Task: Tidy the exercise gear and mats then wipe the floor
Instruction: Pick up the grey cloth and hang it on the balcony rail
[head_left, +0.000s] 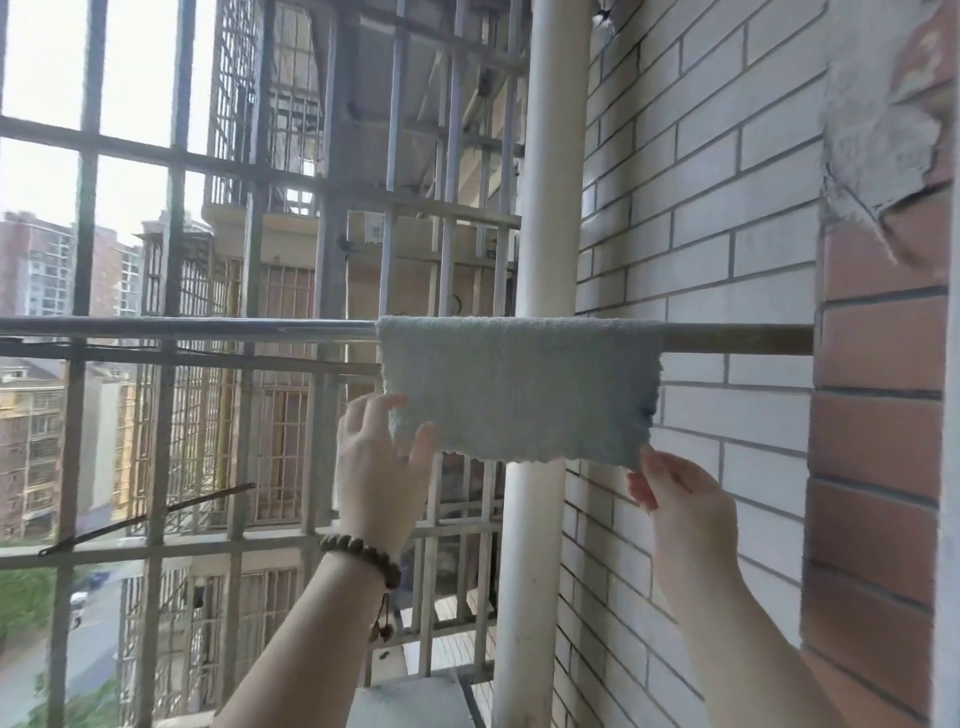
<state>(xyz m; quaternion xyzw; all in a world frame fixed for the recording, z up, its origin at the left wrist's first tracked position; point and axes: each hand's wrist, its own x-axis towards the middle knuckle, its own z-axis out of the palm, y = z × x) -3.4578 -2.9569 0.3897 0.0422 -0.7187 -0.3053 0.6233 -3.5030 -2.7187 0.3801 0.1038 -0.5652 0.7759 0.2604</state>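
A pale blue cloth (519, 389) hangs draped over a horizontal metal rail (182, 328), near the rail's end at the brick wall (878, 441). The left hand (379, 457), with a bead bracelet (363, 557) on its wrist, pinches the cloth's lower left corner. The right hand (675, 499) pinches the lower right corner. A white pipe (540, 208) stands upright behind the cloth.

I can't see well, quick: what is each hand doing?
Left hand: pinches the blue cloth at its lower left corner.
Right hand: pinches the cloth's lower right corner.
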